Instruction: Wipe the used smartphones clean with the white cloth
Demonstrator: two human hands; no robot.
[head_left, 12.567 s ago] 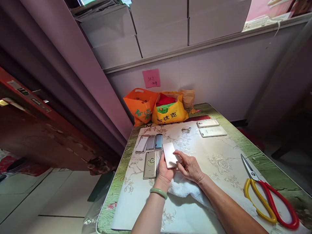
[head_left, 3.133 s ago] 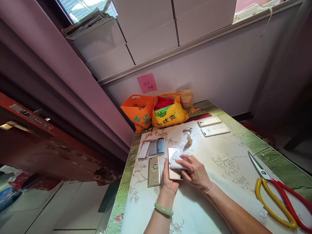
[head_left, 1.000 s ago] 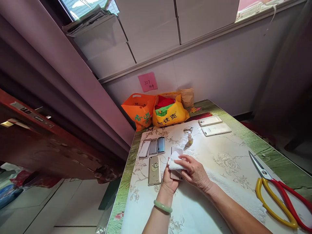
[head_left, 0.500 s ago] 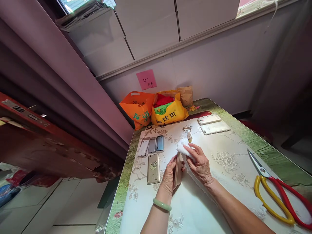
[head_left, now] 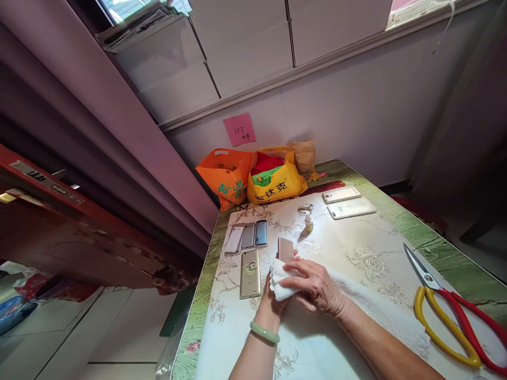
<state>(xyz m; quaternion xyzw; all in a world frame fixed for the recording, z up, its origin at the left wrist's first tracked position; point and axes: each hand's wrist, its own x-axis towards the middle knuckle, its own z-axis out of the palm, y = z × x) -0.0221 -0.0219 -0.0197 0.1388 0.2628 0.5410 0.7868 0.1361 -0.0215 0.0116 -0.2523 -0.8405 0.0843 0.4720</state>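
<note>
At lower centre, I see the left hand (head_left: 273,305) gripping a smartphone (head_left: 285,249). The right hand (head_left: 320,287) clutches a white cloth (head_left: 282,279) over it.

"What's at the right hand (head_left: 320,287)?"
"A cloth (head_left: 282,279), over the near end of the held phone (head_left: 285,247) in the left hand (head_left: 273,303)."
"Left of that hand?"
"A lone phone (head_left: 250,277) on the desk (head_left: 196,319), a phone trio (head_left: 248,236) just behind it."
"Beyond both hands?"
"A bottle (head_left: 309,224), then probably spectacles (head_left: 306,209), then a left bag (head_left: 225,179) and right bag (head_left: 283,187)."
"Right of the right hand?"
"Scissors (head_left: 429,278); a phone pair (head_left: 351,208) farther back."
</note>
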